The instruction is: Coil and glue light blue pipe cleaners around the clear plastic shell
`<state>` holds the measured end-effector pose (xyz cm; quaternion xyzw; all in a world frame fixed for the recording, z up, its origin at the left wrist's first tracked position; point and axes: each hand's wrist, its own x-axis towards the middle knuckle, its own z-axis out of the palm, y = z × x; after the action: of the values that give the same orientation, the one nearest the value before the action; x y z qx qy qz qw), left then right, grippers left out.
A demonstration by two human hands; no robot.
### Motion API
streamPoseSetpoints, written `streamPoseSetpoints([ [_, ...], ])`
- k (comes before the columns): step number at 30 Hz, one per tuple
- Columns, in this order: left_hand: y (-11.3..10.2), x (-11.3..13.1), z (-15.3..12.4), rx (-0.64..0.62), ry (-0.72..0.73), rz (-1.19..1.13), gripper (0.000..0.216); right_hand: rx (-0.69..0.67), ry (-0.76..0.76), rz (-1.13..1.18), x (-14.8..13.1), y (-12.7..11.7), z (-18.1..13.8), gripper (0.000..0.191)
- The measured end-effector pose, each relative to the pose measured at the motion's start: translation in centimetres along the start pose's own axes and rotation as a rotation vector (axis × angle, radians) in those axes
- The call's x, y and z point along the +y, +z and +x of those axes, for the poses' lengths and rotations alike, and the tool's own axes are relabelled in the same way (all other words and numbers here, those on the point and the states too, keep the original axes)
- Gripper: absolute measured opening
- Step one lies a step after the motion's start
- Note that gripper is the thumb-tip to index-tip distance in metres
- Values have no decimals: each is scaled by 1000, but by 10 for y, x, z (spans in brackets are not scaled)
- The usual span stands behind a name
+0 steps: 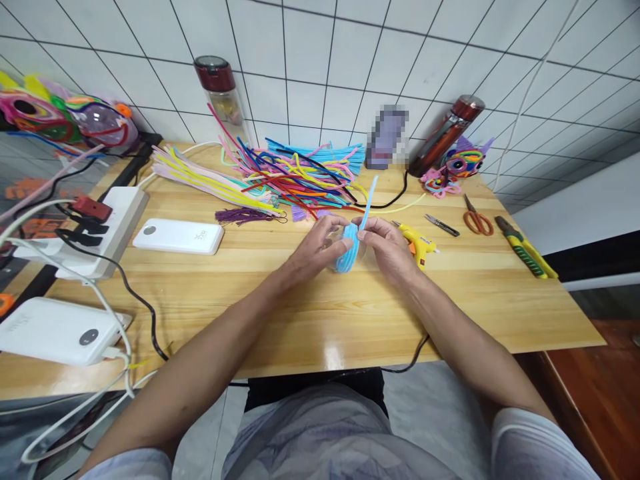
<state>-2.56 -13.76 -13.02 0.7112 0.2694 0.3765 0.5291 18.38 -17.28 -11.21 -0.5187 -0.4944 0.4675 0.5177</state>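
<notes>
Over the middle of the table, my left hand [325,243] is closed around a small rounded piece wrapped in light-blue pipe cleaner [346,257]. Something clear shows at the edge of the wrapping; what lies underneath is mostly hidden. A light-blue pipe cleaner end [370,200] sticks up from it, pinched low between the thumb and fingers of my right hand [385,243]. Both hands are close together at the piece. Just right of my right hand lies a yellow glue gun [423,247]. Behind the hands, a heap of coloured pipe cleaners [300,177] spreads across the table.
Small snips [443,225], orange-handled scissors [477,221] and green-yellow pliers [523,247] lie at right. White power banks [179,236], a power strip [107,230] and loose cables occupy the left. A glass bottle [220,90], a red flask [447,133] and pipe-cleaner figures [463,160] stand along the wall.
</notes>
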Motion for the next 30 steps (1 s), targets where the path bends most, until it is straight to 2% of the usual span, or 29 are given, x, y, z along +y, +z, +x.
streamPoseSetpoints([
  [9, 4, 2, 4, 45, -6, 32, 65, -31, -12, -36, 0, 2, 0, 31],
  [12, 5, 1, 4, 77, -8, 31, 59, -22, -37, -66, 2, 0, -1, 36],
  [16, 6, -2, 6, 146, -69, -51, 51, -2, -170, -228, -2, -6, -10, 42],
  [23, 2, -10, 12, 263, -100, -153, 47, -134, -520, -602, -16, -6, -24, 31],
  [27, 2, -6, 12, 263, -125, -201, 46, -137, -563, -656, -16, -1, -20, 32],
  [30, -4, 2, 10, 202, -151, -218, 48, -120, -546, -646, -15, 0, -17, 33],
])
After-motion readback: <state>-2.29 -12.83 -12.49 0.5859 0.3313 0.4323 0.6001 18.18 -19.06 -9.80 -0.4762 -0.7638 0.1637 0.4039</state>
